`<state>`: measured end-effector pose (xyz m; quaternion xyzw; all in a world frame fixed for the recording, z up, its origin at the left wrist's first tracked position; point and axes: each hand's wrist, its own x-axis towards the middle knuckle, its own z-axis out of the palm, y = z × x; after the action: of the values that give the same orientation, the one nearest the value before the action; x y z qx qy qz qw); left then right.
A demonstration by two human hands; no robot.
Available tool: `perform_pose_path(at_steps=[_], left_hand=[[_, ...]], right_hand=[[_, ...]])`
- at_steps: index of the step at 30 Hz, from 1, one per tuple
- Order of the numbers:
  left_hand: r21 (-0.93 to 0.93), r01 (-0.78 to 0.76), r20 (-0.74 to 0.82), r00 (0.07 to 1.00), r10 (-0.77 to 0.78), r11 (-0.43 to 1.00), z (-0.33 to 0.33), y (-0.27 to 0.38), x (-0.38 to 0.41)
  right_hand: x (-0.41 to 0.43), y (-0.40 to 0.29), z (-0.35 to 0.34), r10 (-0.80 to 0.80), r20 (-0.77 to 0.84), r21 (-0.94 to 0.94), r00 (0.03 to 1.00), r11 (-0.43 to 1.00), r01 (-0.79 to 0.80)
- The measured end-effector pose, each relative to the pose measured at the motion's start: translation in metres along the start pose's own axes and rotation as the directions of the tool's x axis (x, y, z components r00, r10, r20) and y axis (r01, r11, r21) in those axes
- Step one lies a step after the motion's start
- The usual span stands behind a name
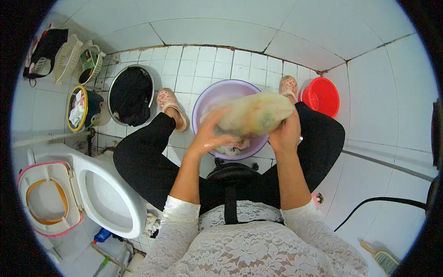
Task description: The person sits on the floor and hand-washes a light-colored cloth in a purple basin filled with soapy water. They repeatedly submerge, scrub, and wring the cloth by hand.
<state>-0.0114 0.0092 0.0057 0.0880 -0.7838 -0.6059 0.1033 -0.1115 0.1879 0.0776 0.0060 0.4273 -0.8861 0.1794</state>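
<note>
A wet, pale yellow-green cloth (258, 112) with faint orange and green marks is lifted over a lilac plastic basin (226, 90), and its outline is blurred. My right hand (286, 133) grips the cloth at its right end. At the left end is my left hand (209, 133), thumb and fingers spread; blur hides whether they pinch the fabric. Below the hands, light patterned fabric (233, 147) lies in the basin. The basin rests on the tiled floor between my feet.
Left stand a metal basin with black clothes (131, 97), a yellow-rimmed bucket (84, 117) and a white toilet (135, 211). A red bucket (322, 97) is by the right wall. My pink clogs (169, 100) flank the basin. A brush (384, 259) lies lower right.
</note>
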Motion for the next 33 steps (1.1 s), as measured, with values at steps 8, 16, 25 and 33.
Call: perform_pose_path(at_steps=[8,16,25,33], left_hand=[[-0.373,0.02,0.022,1.0,-0.013,0.927,-0.008,0.029,-0.005],[-0.777,0.598,0.391,0.703,-0.595,0.197,-0.003,-0.109,0.012],[0.344,0.624,-0.186,0.778,-0.601,0.702,0.025,-0.213,0.063],[0.831,0.308,-0.046,0.868,-0.495,0.464,0.065,-0.225,0.065]], right_hand=[[-0.018,-0.057,0.036,0.008,-0.022,-0.007,1.0,1.0,-0.008],[0.133,0.073,-0.15,0.198,-0.214,-0.965,0.956,0.107,-0.238],[0.144,0.186,-0.138,0.211,-0.2,-0.98,0.957,-0.058,-0.192],[0.123,0.254,-0.159,0.331,-0.005,-0.841,0.944,-0.511,0.175]])
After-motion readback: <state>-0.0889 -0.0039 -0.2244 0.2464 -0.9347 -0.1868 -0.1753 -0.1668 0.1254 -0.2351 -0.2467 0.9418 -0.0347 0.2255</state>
